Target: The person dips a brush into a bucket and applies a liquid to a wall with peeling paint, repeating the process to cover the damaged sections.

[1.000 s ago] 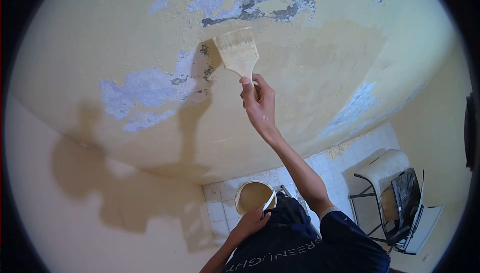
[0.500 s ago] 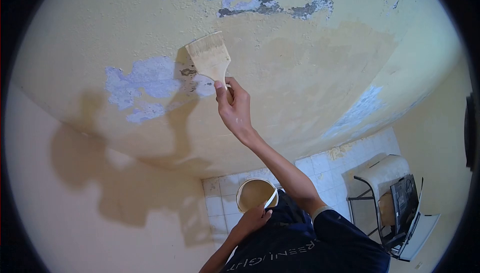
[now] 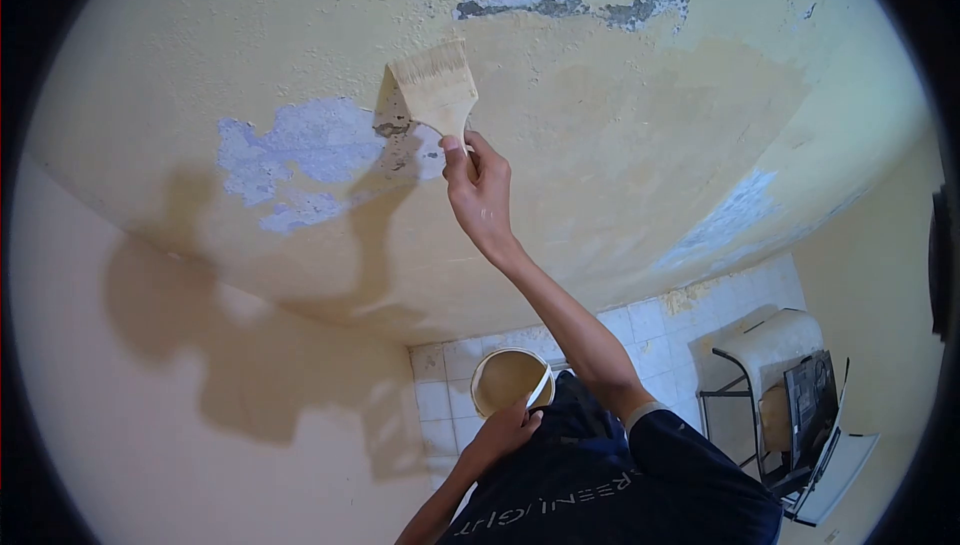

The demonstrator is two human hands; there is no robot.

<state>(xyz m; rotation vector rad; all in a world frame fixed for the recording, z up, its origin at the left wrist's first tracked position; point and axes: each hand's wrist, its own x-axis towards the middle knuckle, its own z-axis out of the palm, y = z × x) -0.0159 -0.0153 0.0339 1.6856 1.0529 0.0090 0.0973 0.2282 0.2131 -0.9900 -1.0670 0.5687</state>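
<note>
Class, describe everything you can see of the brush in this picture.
The brush is wide and flat, cream, with darker streaks in its bristles. It tapers to a narrow handle that looks wooden or paint-coated; the lower end is mostly hidden in the grip of the right hand. It leans slightly left, bristles uppermost in the view, against or very near the yellowish wall, up and right of a lilac patch.

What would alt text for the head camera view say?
A right hand holds a wide brush up at a yellowish wall with peeling patches; the left hand holds a bucket by its white handle.
</note>
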